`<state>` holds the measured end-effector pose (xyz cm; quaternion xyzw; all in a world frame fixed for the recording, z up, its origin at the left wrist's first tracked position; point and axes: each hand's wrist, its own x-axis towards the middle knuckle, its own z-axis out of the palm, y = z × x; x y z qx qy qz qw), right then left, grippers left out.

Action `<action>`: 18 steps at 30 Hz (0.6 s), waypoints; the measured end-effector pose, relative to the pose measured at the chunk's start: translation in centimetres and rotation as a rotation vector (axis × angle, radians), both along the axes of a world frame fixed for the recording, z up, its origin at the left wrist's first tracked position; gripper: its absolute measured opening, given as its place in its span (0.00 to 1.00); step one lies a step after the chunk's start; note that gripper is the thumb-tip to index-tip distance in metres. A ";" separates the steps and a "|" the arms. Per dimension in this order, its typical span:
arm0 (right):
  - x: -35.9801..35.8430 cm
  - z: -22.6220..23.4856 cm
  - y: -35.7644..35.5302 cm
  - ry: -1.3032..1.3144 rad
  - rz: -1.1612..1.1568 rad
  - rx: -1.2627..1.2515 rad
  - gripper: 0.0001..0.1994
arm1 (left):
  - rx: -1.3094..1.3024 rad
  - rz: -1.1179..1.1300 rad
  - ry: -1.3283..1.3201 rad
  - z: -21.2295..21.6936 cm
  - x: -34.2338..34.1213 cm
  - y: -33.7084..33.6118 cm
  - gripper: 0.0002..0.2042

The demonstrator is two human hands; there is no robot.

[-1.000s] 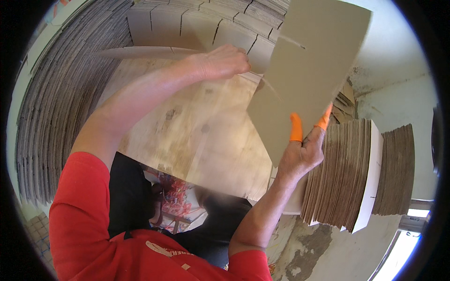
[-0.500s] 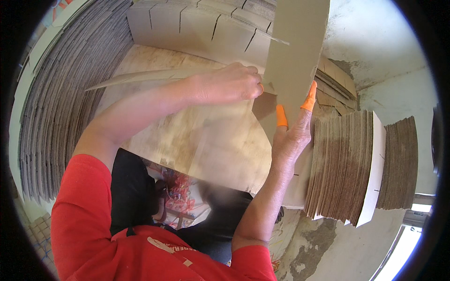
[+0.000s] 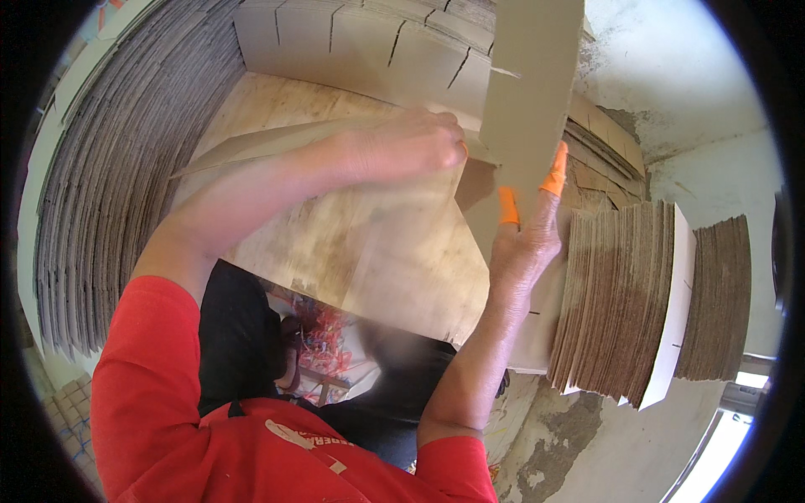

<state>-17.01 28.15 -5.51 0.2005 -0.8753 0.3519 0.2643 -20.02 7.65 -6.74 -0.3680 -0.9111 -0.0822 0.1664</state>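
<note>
My left hand (image 3: 411,147) is closed, fingers curled in a pinch, over the middle of the wooden board. In it is one end of a cardboard strip (image 3: 260,142), which stretches left behind my forearm. My right hand (image 3: 527,239) wears orange finger covers (image 3: 553,172) on thumb and forefinger. Its thumb and fingers grip a tall grey-brown cardboard strip (image 3: 537,84) with a short slit in its left edge. The two hands are close, and the left knuckles come near the tall strip's lower left edge. Whether the two strips touch there, I cannot tell.
A large stack of cardboard sheets (image 3: 126,176) stands at the left. Slotted cardboard strips (image 3: 360,42) line the far side of the wooden board (image 3: 402,268). At the right are two more cardboard stacks (image 3: 616,293) beside a stained wall (image 3: 696,92).
My left hand has shifted slightly up, and its strip's far end has swung a little right and down, showing more of its face. My right hand keeps its grip on the tall strip.
</note>
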 end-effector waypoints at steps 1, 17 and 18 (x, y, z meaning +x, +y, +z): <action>0.0 -0.3 -0.2 -0.037 0.011 0.019 0.33 | 0.022 -0.032 0.016 0.1 0.5 0.2 0.06; 0.2 -1.4 -0.3 -0.122 -0.060 -0.045 0.46 | 0.447 0.337 -0.199 1.3 -4.5 -3.7 0.27; 0.4 -1.2 -0.6 -0.104 -0.041 -0.087 0.45 | 0.325 0.381 -0.078 0.8 -7.1 -5.7 0.26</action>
